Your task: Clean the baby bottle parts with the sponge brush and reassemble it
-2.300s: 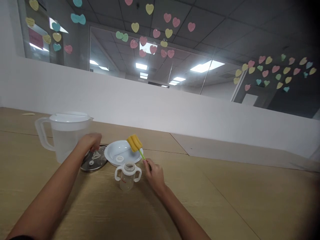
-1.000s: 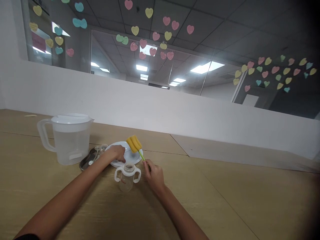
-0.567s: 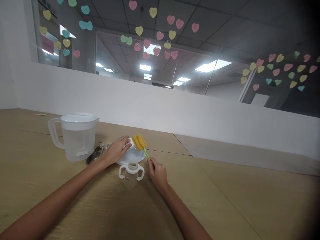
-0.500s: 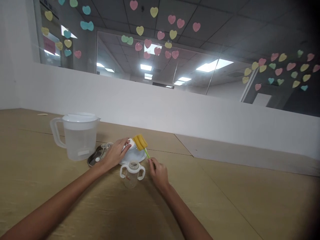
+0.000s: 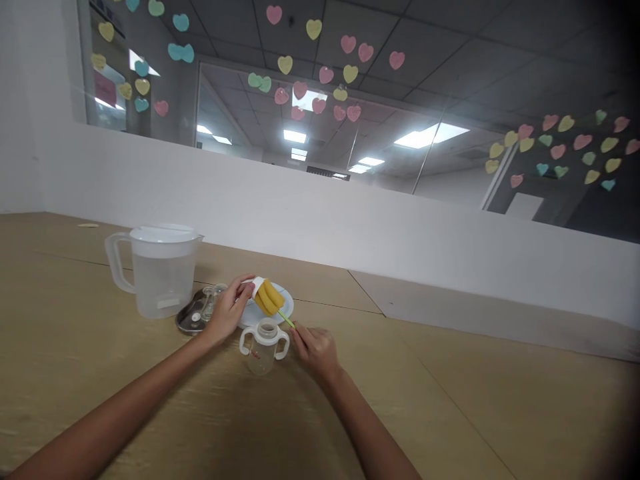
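My left hand [image 5: 231, 308] is closed around a small white bottle cap [image 5: 257, 285], held above a pale plate [image 5: 287, 308]. In my right hand [image 5: 316, 350] is the green handle of a bottle brush [image 5: 270, 297] with a yellow sponge head. The sponge end meets the open side of the cap; how deep it reaches inside I cannot tell. Just below, a clear baby bottle [image 5: 262, 353] with two white side handles stands upright and uncapped on the table. My left hand and the sponge cover part of the plate.
A lidded clear pitcher [image 5: 165, 280] holding liquid stands at the left. Beside it, a metal tray [image 5: 186, 320] carries small clear and white parts. The wooden table [image 5: 425, 400] ends at a white wall [image 5: 320, 220] below a window.
The sponge head has swung left and down against the cap, and the cap has turned toward it. My right hand has shifted slightly. The bottle stays in place.
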The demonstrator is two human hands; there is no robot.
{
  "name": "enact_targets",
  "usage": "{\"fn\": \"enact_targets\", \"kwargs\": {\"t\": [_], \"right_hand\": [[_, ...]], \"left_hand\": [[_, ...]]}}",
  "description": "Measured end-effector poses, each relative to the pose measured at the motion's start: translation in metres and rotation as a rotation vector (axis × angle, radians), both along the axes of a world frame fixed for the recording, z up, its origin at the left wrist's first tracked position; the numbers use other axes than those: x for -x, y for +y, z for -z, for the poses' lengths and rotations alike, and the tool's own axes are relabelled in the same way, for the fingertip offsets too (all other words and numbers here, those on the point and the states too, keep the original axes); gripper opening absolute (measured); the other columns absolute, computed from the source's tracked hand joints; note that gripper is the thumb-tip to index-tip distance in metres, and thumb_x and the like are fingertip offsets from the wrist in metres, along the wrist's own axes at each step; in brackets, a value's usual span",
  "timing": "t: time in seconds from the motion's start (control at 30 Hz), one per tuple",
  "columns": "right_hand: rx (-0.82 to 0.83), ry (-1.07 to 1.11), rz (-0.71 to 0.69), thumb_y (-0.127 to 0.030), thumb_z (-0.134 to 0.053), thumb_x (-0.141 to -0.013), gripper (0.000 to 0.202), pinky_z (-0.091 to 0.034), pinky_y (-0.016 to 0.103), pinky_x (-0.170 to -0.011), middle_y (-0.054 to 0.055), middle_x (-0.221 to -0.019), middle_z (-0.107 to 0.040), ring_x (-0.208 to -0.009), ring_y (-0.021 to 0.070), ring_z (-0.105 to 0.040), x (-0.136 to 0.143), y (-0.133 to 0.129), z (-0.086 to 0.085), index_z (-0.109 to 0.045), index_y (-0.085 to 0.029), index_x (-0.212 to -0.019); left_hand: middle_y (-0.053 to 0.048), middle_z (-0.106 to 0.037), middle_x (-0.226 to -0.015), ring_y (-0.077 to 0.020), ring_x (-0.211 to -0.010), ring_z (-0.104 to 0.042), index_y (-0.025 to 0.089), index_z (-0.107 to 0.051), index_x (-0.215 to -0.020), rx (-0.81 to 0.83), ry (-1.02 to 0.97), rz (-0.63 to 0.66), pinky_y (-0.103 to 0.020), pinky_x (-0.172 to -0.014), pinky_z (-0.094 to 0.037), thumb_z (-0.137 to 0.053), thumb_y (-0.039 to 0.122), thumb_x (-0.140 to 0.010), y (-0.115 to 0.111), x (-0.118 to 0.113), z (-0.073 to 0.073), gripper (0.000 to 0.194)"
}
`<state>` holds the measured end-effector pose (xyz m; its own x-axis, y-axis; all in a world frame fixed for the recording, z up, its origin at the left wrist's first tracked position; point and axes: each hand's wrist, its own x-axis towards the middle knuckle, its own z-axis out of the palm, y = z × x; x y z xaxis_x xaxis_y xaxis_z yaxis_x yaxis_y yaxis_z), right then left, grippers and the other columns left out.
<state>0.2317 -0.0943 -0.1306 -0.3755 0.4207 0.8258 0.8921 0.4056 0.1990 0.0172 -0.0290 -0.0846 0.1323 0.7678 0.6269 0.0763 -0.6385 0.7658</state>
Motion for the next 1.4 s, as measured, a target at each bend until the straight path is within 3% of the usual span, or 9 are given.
{"fn": "enact_targets", "kwargs": {"t": [0.17,0.23,0.33,0.47,0.63,0.73,0.9,1.4], "right_hand": [[-0.033,0.015,-0.004,-0.029,-0.035,-0.098,0.039,-0.031,0.022,-0.048,0.003,-0.052,-0.059,-0.044,0.0095,-0.052,0.000,0.001,0.001,-0.066,-0.014,-0.081],[-0.024,0.072,0.009,-0.030,-0.034,-0.098,0.039,-0.030,0.023,-0.047,0.002,-0.051,-0.059,-0.043,0.0091,-0.051,0.002,0.001,0.001,-0.066,-0.014,-0.081],[-0.005,0.160,0.038,-0.031,-0.033,-0.098,0.041,-0.029,0.022,-0.047,0.002,-0.051,-0.059,-0.042,0.0083,-0.050,0.005,0.002,0.001,-0.066,-0.013,-0.084],[-0.003,0.238,0.093,-0.035,-0.030,-0.098,0.045,-0.029,0.022,-0.047,0.002,-0.053,-0.061,-0.042,0.0082,-0.051,0.003,0.004,0.001,-0.067,-0.013,-0.086],[0.031,0.270,0.131,-0.038,-0.027,-0.098,0.049,-0.028,0.022,-0.046,0.004,-0.056,-0.063,-0.043,0.0087,-0.054,0.002,0.003,0.001,-0.067,-0.013,-0.084],[0.081,0.267,0.150,-0.038,-0.025,-0.098,0.050,-0.028,0.022,-0.047,0.004,-0.057,-0.064,-0.044,0.0094,-0.055,0.003,0.002,0.001,-0.067,-0.014,-0.085],[0.113,0.269,0.168,-0.039,-0.023,-0.098,0.052,-0.027,0.023,-0.047,0.004,-0.058,-0.065,-0.045,0.0101,-0.056,0.004,0.002,0.002,-0.067,-0.014,-0.085],[0.149,0.255,0.179,-0.040,-0.022,-0.098,0.053,-0.027,0.023,-0.048,0.004,-0.061,-0.066,-0.047,0.0112,-0.058,0.004,0.004,0.006,-0.066,-0.015,-0.085]], "left_hand": [[-0.008,-0.067,-0.100,-0.0192,-0.089,-0.062,0.016,-0.049,-0.122,-0.028,0.097,0.065,-0.031,-0.080,-0.049,-0.044,0.050,-0.084,0.004,0.013,-0.006,0.052],[-0.010,-0.064,-0.108,-0.0208,-0.095,-0.061,0.016,-0.049,-0.123,-0.037,0.056,-0.047,-0.033,-0.084,-0.048,-0.048,0.051,-0.081,0.013,0.027,-0.009,0.055],[-0.011,-0.060,-0.114,-0.0228,-0.097,-0.059,0.017,-0.048,-0.125,-0.051,0.029,-0.344,-0.037,-0.085,-0.048,-0.051,0.051,-0.079,0.027,0.053,-0.007,0.057],[-0.015,-0.052,-0.123,-0.0250,-0.102,-0.056,0.014,-0.031,-0.134,-0.151,0.176,-0.504,-0.039,-0.084,-0.049,-0.056,0.045,-0.075,0.039,0.082,0.013,0.072],[-0.010,-0.060,-0.111,-0.0246,-0.096,-0.060,0.016,-0.023,-0.136,-0.059,0.379,-0.404,-0.040,-0.085,-0.047,-0.049,0.042,-0.077,0.043,0.091,0.045,0.069],[-0.010,-0.060,-0.115,-0.0259,-0.104,-0.057,0.016,-0.024,-0.135,-0.056,0.488,-0.345,-0.039,-0.089,-0.045,-0.046,0.041,-0.079,0.046,0.088,0.056,0.065],[-0.011,-0.061,-0.114,-0.0272,-0.101,-0.059,0.017,-0.025,-0.134,-0.046,0.612,-0.300,-0.039,-0.084,-0.047,-0.045,0.037,-0.080,0.054,0.086,0.069,0.060],[-0.013,-0.064,-0.110,-0.0277,-0.098,-0.061,0.015,-0.031,-0.133,0.054,0.744,-0.334,-0.038,-0.082,-0.045,-0.047,0.032,-0.079,0.060,0.084,0.068,0.059]]}}
